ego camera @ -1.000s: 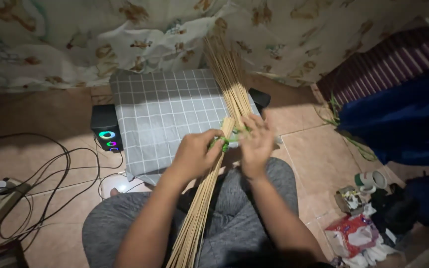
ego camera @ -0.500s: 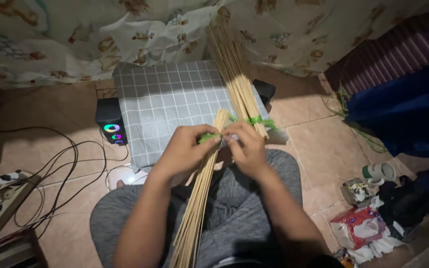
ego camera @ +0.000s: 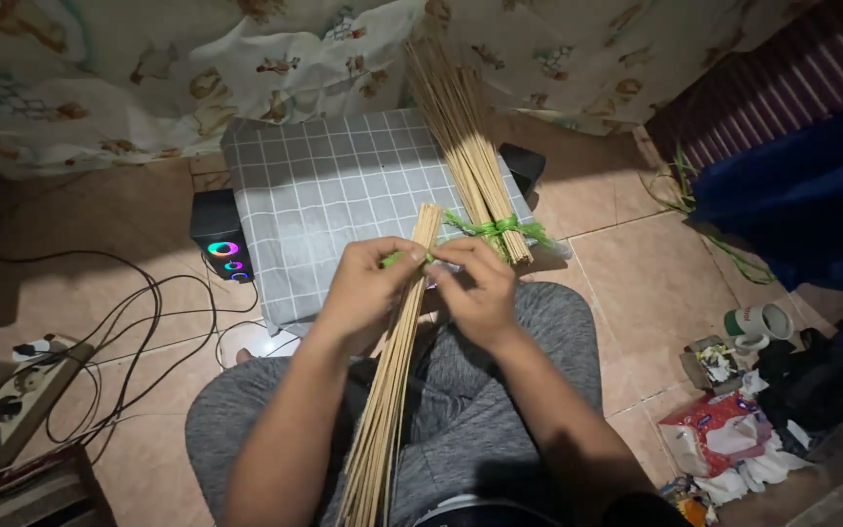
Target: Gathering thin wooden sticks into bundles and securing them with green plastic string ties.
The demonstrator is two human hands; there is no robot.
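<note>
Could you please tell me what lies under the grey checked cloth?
A black speaker shows at the grey checked cloth's left edge, another dark box at its right; whatever is between them stays covered.

— Where is the camera?

— On the seated person's head, the only view. It looks steeply down and forward over the lap, close to the left hand [ego camera: 368, 293] and right hand [ego camera: 480, 293].

— How far does it reach?

— Across the tiled floor [ego camera: 636, 283] to the patterned curtain [ego camera: 246, 59] at the top edge.
</note>
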